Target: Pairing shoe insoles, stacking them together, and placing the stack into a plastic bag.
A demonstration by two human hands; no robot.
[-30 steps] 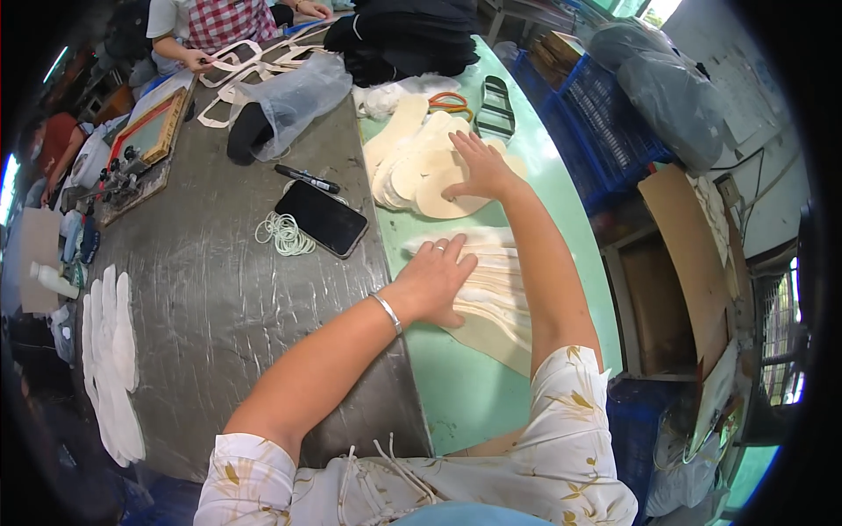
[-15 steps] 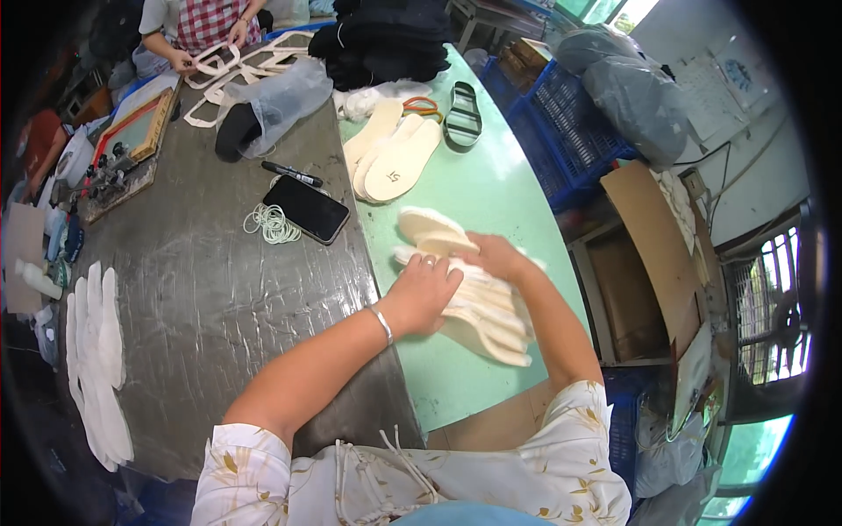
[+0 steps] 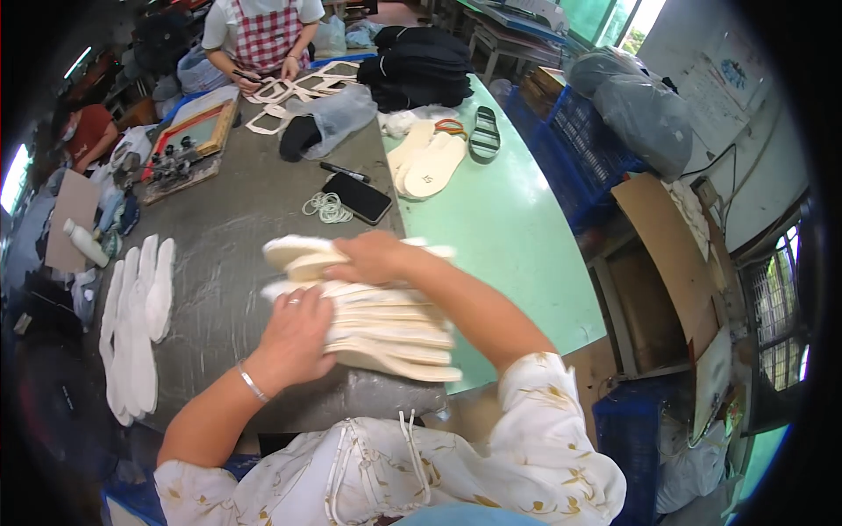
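A thick stack of cream insoles point(image 3: 390, 329) lies on its side, partly over the dark table top near its border with the green surface. My left hand point(image 3: 298, 337), with a bracelet at the wrist, grips the stack's left side. My right hand point(image 3: 373, 259) is closed over its far side, fingers around the insoles there. Some insoles point(image 3: 294, 252) at the far left end stick out from the rest. The undersides of the hands and the stack's base are hidden.
Flat white insoles point(image 3: 140, 324) lie on the left. Beyond the stack are a phone point(image 3: 358, 197), a marker point(image 3: 344, 172), elastic bands point(image 3: 327, 208), more insoles point(image 3: 430, 167), a sole-shaped template point(image 3: 484, 136) and black fabric point(image 3: 417, 70). Across the table, a co-worker's hands point(image 3: 250, 81) handle cut-out frames.
Both my hands have carried the stack of insoles left, from the green surface onto the dark table top. The view has shifted too. The co-worker's hands have moved.
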